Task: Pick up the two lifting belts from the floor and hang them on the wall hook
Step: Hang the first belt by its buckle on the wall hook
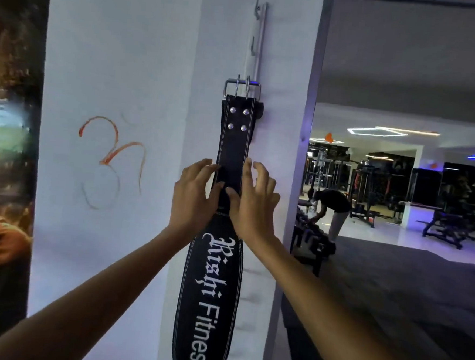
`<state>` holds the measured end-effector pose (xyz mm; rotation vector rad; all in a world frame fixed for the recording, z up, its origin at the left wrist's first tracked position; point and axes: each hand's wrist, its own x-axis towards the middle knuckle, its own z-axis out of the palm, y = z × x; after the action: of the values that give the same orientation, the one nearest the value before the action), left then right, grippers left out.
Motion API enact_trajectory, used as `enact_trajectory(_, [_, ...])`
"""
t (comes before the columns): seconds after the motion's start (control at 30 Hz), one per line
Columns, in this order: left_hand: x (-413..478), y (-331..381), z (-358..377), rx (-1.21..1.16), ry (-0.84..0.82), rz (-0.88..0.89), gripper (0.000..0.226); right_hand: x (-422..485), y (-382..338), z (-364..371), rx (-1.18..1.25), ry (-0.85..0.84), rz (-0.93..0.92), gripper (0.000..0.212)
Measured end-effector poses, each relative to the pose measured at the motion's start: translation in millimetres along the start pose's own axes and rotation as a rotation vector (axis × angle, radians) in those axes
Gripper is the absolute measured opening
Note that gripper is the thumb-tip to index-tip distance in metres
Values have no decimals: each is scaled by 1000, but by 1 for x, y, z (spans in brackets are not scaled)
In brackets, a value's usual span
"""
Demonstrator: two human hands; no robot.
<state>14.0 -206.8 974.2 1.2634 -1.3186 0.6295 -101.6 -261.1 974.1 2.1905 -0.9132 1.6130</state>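
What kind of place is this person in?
Most likely a gym: a black lifting belt printed "Fitness" hangs on the wall, and weight machines and a bench stand in the room beyond.

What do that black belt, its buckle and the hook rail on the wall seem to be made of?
Belt: likely leather or a leather look-alike, matte black, with pale stitching along the edges and white printed lettering.
Buckle: shiny silvery metal, two prongs, glinting in the light; four rivets below look the same.
Hook rail: pale metal, maybe painted or brushed; hard to tell.
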Motion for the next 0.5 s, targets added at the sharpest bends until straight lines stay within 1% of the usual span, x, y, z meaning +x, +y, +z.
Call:
enact_trajectory(0.07, [-49,-13,1,140,-10,43,31,-47,-3,11,-31,14,-13,56])
enact_trajectory(0.1, [-74,-20,1,161,-20,41,29,-71,-4,17,-32,6,-3,55])
enact_trajectory(0.23, [-181,-49,2,143,-117,-91,22,-176,-7,38,59,-85,44,46])
enact_trajectory(0.33, [-266,-66,-2,105,-285,-289,20,-268,-10,54,239,-276,144,40])
enact_trajectory(0.43, [-348,-76,-9,87,-444,-540,21,-356,-17,65,419,-547,349,36])
enact_trajectory(0.5, [-400,-83,-13,92,-560,-660,21,-406,-20,70,459,-724,506,33])
